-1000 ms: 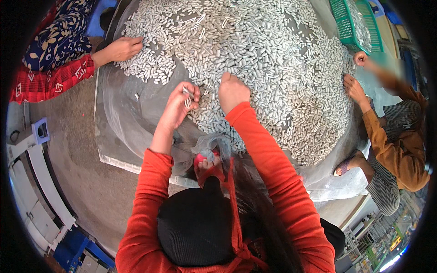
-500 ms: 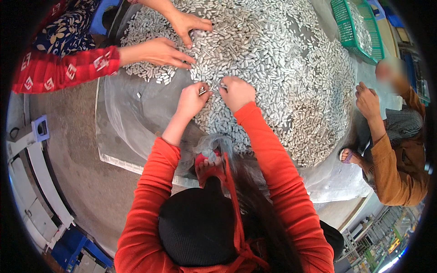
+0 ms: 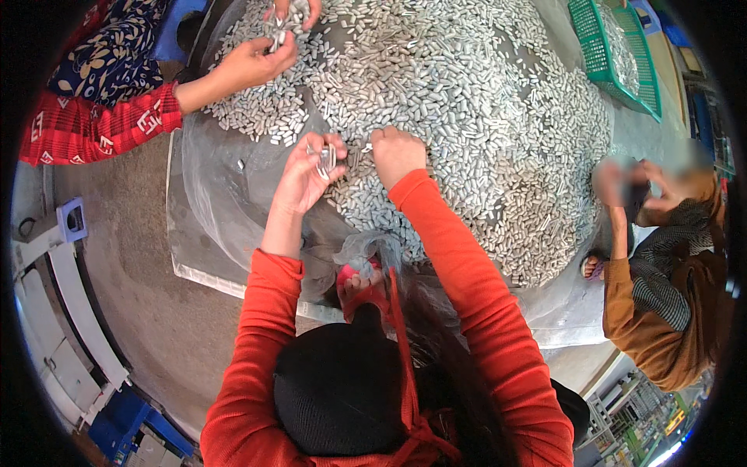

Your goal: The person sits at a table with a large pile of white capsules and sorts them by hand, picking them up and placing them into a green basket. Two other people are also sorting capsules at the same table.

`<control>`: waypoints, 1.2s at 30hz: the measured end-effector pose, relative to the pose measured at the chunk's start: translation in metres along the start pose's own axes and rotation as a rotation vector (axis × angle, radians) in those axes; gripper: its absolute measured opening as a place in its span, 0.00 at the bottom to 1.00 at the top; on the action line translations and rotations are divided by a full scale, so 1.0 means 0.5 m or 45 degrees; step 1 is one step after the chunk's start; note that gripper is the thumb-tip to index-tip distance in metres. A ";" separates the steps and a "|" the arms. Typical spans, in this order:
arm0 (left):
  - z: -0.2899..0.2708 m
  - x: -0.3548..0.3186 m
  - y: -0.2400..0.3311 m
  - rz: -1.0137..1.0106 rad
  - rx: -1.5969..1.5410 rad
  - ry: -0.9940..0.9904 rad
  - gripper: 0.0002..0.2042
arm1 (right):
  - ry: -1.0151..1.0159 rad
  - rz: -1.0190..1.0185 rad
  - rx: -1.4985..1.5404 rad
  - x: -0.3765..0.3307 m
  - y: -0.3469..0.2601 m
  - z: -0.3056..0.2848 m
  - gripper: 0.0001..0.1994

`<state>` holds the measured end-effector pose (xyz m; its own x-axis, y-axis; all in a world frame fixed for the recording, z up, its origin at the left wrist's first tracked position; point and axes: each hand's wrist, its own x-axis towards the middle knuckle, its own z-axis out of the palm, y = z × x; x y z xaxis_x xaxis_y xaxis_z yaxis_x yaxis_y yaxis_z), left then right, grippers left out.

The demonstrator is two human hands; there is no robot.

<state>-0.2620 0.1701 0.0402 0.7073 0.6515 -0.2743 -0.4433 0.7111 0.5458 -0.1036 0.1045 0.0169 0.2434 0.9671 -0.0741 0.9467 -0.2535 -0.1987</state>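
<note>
A wide heap of small silver metal cylinders (image 3: 459, 101) is spread over clear plastic sheeting in front of me. At the near left edge of the heap, my left hand (image 3: 306, 175) is turned partly palm up, its fingers curled around several of the cylinders. Just right of it, my right hand (image 3: 399, 158) reaches over the pieces with its fingers bent down and pinched together. A single silver piece shows at those fingertips. Both my sleeves are red.
At the upper left, a co-worker's hands (image 3: 261, 58) in red patterned sleeves hold some cylinders. Another person in a brown sleeve (image 3: 661, 327) sits at the right. A green plastic basket (image 3: 650, 86) holding clear plastic stands at the far right. Grey floor (image 3: 132, 210) lies left.
My left hand has drawn slightly left and turned up, showing the cylinders in it. My right hand has shifted a little left. The co-worker's hands have lifted away toward the upper left with pieces.
</note>
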 end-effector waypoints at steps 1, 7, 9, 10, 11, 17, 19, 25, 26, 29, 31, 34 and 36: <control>-0.005 0.005 0.002 -0.034 -0.088 -0.016 0.06 | -0.032 -0.023 0.040 0.000 0.000 -0.001 0.05; -0.056 0.043 -0.030 0.135 1.548 0.359 0.11 | 0.095 0.165 1.081 -0.017 0.039 -0.030 0.05; -0.011 0.029 -0.047 0.115 2.239 0.370 0.12 | -0.020 0.510 1.745 -0.023 0.067 -0.045 0.06; -0.027 0.023 -0.066 0.211 2.234 0.356 0.12 | -0.117 0.610 2.117 -0.025 0.071 -0.059 0.07; -0.030 0.023 -0.077 0.309 2.225 0.334 0.11 | -0.082 0.526 2.071 -0.027 0.068 -0.056 0.07; -0.049 0.011 -0.038 -0.188 0.705 0.440 0.08 | 0.042 -0.115 0.719 -0.020 0.028 -0.012 0.09; -0.045 0.001 -0.012 -0.205 0.409 0.347 0.05 | 0.028 -0.200 0.380 -0.016 0.014 -0.001 0.08; -0.036 -0.022 0.032 -0.188 0.180 0.275 0.02 | 0.048 -0.260 0.081 -0.011 -0.005 0.000 0.05; -0.045 -0.020 0.034 -0.168 0.161 0.207 0.04 | 0.045 -0.230 0.131 -0.013 -0.007 -0.007 0.03; -0.026 -0.024 0.038 -0.169 0.264 0.276 0.09 | 0.084 -0.047 0.140 -0.023 -0.001 -0.031 0.03; -0.043 -0.014 0.032 -0.322 0.632 0.296 0.09 | 0.075 0.045 0.115 -0.032 0.014 -0.038 0.04; -0.028 -0.011 0.006 -0.178 1.649 0.189 0.08 | -0.007 0.067 0.112 -0.038 0.028 -0.032 0.03; -0.039 -0.006 -0.023 0.212 2.131 0.026 0.07 | -0.036 -0.011 0.019 -0.035 0.017 -0.022 0.04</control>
<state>-0.2698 0.1651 0.0192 0.7034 0.6982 -0.1334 0.5346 -0.3959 0.7466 -0.0975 0.0854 0.0272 0.2290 0.9682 -0.1003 0.9454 -0.2458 -0.2140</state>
